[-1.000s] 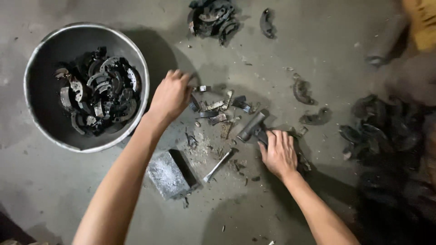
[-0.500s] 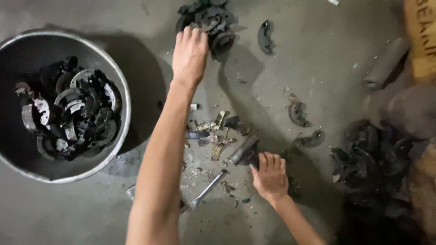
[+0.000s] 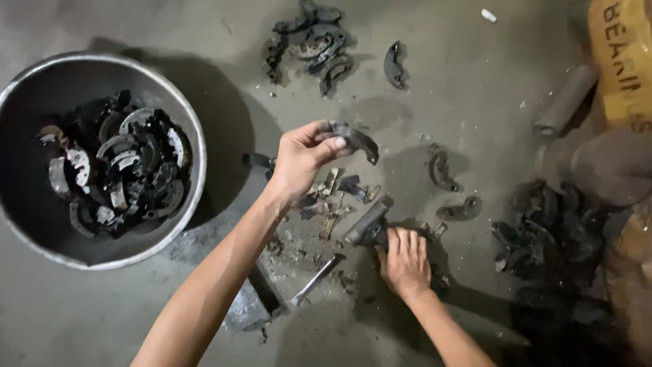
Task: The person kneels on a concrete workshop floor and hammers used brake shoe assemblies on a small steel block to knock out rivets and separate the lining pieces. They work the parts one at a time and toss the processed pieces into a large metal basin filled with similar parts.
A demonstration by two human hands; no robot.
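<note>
My left hand holds a dark curved brake shoe in the air above the concrete floor. My right hand rests on the floor, gripping a short grey metal hammer head or block. Between the two hands lies a scatter of broken lining pieces and debris. A thin metal bar lies beside a flat metal block, which my left forearm partly hides.
A large round metal basin at the left holds several brake shoes. A pile of shoes lies at the top, single shoes to the right, and a dark heap at the far right. A yellow box stands top right.
My left hand reached up to the top pile, then came back toward the middle with a brake shoe in it. My right hand stayed on the grey metal piece.
</note>
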